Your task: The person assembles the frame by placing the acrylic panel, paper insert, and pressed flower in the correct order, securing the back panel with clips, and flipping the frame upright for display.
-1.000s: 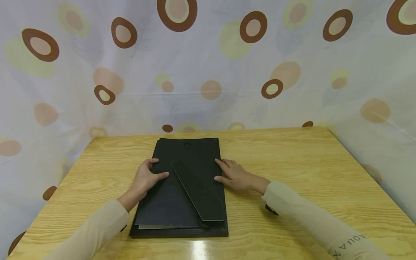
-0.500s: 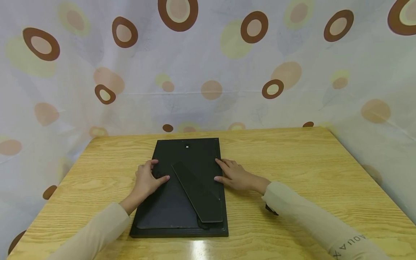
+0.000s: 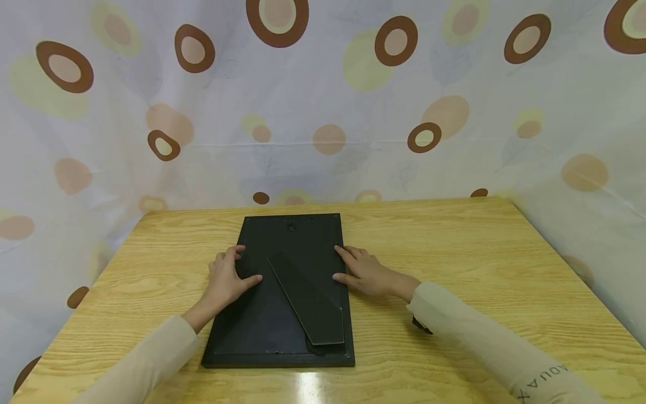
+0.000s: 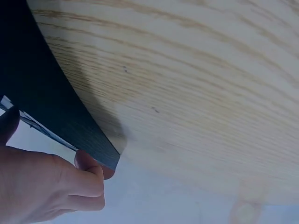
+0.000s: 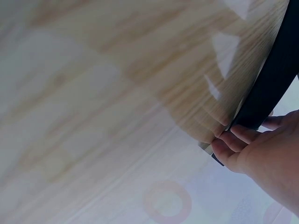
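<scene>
A black picture frame (image 3: 277, 362) lies face down on the table, its long sides running away from me. Set within its rim is the dark backing board (image 3: 252, 325), which carries a slanted easel leg (image 3: 310, 306) and a small hanger (image 3: 291, 228). My left hand (image 3: 224, 283) grips the frame's left side, thumb on the backing board and fingers bent at the outer edge. By that thumb, the left wrist view shows a thin pale strip (image 4: 39, 123) along the rim. My right hand (image 3: 368, 275) holds the opposite side, its thumb on top and fingers against the edge (image 5: 261, 100).
The wood-grain table (image 3: 454, 252) extends to both sides of the frame. A pale curtain (image 3: 328, 95) with brown and peach ovals stands behind and beside it. Light sleeves (image 3: 484, 336) cover both forearms.
The backing board has dropped and shifted down into the frame, and the pale gap at its near edge has closed. My left hand has shifted slightly; the right has stayed put.
</scene>
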The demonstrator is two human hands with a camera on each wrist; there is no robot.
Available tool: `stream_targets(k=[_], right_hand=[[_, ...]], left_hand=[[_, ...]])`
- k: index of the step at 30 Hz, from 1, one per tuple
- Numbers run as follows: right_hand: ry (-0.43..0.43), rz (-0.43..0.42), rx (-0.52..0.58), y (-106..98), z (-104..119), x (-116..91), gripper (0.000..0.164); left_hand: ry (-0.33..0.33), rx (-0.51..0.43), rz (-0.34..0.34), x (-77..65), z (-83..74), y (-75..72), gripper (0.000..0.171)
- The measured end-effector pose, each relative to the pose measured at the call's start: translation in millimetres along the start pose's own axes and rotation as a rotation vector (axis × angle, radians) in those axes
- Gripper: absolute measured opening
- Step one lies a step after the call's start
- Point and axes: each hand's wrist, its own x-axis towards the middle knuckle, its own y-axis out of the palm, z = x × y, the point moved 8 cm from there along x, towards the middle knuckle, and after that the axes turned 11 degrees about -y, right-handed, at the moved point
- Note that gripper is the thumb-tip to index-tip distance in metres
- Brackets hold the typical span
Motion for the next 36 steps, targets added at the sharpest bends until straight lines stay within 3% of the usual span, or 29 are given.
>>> stream_targets(k=[6, 17, 36], right_hand=[[-0.001, -0.002, -0.007, -0.2, -0.7, 0.3, 0.068], [0.012, 0.001, -0.008, -0.1, -1.7, 0.2, 0.070], [0.014, 0.007, -0.001, 0.8, -2.1, 1.2, 0.070]], left_hand=[[-0.032, 0.067, 0.029, 6.3, 8.8, -0.9, 0.079], [-0.039, 0.172, 0.165, 19.1, 19.5, 0.7, 0.094], [0.026, 0.141, 0.145, 23.6, 26.2, 0.2, 0.085]])
